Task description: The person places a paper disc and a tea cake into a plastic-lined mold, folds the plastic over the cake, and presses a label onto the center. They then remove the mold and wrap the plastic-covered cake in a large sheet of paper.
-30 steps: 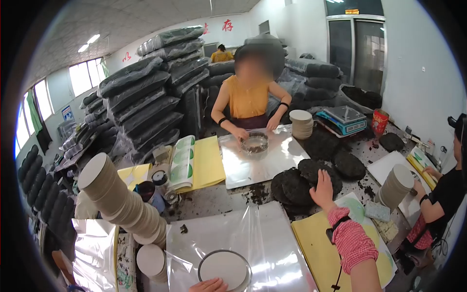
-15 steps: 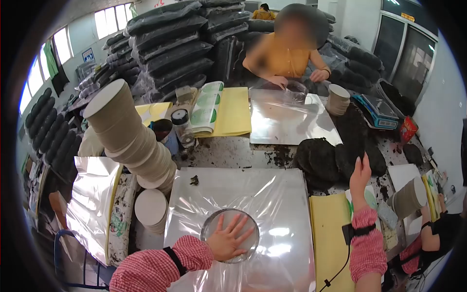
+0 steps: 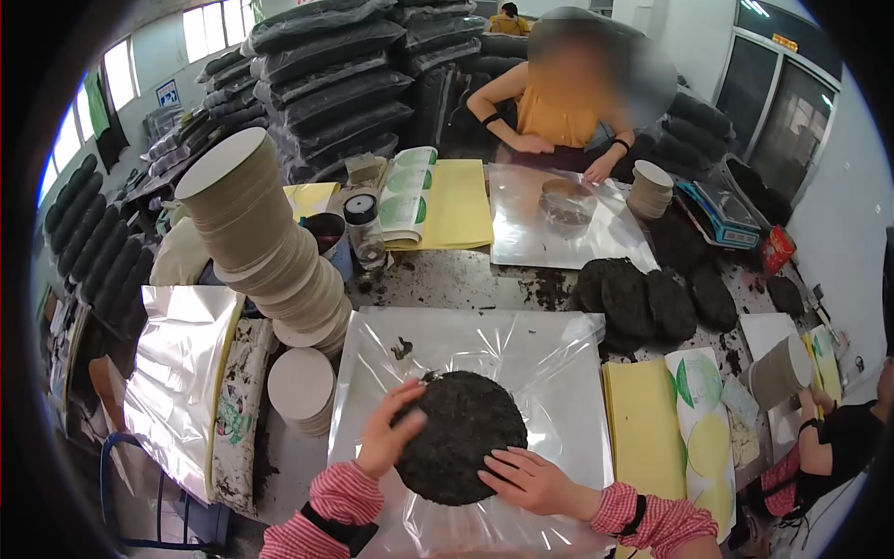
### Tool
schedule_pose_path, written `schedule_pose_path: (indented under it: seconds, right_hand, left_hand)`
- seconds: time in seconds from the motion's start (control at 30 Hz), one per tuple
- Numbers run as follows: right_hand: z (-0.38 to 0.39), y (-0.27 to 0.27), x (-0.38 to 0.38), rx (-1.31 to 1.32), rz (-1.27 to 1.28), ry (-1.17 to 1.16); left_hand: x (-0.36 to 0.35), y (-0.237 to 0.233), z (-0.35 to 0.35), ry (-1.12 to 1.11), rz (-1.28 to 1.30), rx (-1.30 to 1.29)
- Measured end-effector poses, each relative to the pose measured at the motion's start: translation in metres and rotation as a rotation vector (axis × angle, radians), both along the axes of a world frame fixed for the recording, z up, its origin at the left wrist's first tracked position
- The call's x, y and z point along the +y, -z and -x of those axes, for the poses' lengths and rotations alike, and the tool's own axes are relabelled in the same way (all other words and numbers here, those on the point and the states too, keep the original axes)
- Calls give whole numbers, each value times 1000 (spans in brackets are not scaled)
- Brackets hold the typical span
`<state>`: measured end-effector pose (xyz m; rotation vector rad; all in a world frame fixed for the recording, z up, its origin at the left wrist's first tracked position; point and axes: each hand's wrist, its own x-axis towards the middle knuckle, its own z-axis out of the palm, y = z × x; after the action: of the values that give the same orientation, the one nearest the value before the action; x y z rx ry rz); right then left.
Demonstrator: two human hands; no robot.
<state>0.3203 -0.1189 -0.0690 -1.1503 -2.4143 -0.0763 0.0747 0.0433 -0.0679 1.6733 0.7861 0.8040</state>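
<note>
A flat round black cake, which looks like pressed dried seaweed, lies on clear plastic film over a shiny sheet in front of me. My left hand is at the cake's left edge, fingers and thumb apart and slightly blurred. On the lower right edge rests my right hand, its fingers stretched out flat over the rim. The round disc and ring under the cake are hidden. Several similar black cakes lean together at the back right.
Tall stacks of pale round discs stand to the left, beside a shorter disc stack. Yellow sheets and green-printed labels lie right. Across the table, a person in orange sits behind another shiny sheet.
A black cake now covers the disc that my left hand was pressing. My right hand came down from the cake pile to its edge; my left hand moved to its left side.
</note>
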Motion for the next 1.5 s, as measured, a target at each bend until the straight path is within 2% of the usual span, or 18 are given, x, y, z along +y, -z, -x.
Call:
schedule_pose_path:
  seconds: [0.07, 0.1, 0.27, 0.33, 0.47, 0.53, 0.7, 0.77, 0.8, 0.87, 1.03, 1.07, 1.13, 1.27, 1.33, 1.4, 1.47, 1.5]
  right_hand:
    - [-1, -10, 8, 31, 108, 1]
    - [0, -15, 6, 77, 237, 7]
    - [14, -40, 43, 281, 292, 192]
    - [22, -37, 78, -162, 248, 220]
    - [36, -1, 97, -335, 412, 359]
    - [9, -15, 88, 282, 158, 117]
    - [13, -1, 81, 87, 354, 155]
    - [15, 0, 81, 141, 350, 190]
    - [16, -1, 80, 196, 364, 230]
    - [24, -10, 81, 70, 393, 303]
    - [37, -6, 86, -152, 446, 398]
    - [42, 9, 87, -151, 454, 402]
    - [53, 48, 89, -285, 169, 597]
    - [45, 20, 86, -150, 378, 445]
    - [21, 23, 81, -9, 348, 318]
    - [10, 2, 66, 287, 285, 31]
    - [12, -1, 59, 215, 241, 17]
    - [14, 10, 59, 42, 313, 100]
  left_hand:
    - [-4, 10, -1, -65, -232, 147]
    - [-3, 15, -3, -71, -233, 165]
    - [-3, 18, -10, -88, -248, 188]
    - [-2, 16, -15, -134, -246, 175]
    - [0, 8, -18, -184, -268, 259]
    - [-5, 12, -19, -198, -230, 267]
    - [-5, 5, -51, -228, -483, 675]
    - [-8, -9, -41, -147, -904, 760]
    - [-3, -15, -38, -144, -907, 766]
    - [2, -21, -31, 451, -584, 704]
    - [1, 5, -52, 561, -732, 993]
    - [0, 21, -56, 483, -829, 1014]
    - [1, 35, -60, 405, -931, 1034]
    - [0, 0, -44, 537, -829, 964]
    - [-11, -10, -24, 421, -814, 576]
    - [-41, -28, -8, 470, -785, 538]
    - [-60, -24, -5, 505, -721, 505]
    - [-61, -18, -12, 476, -734, 653]
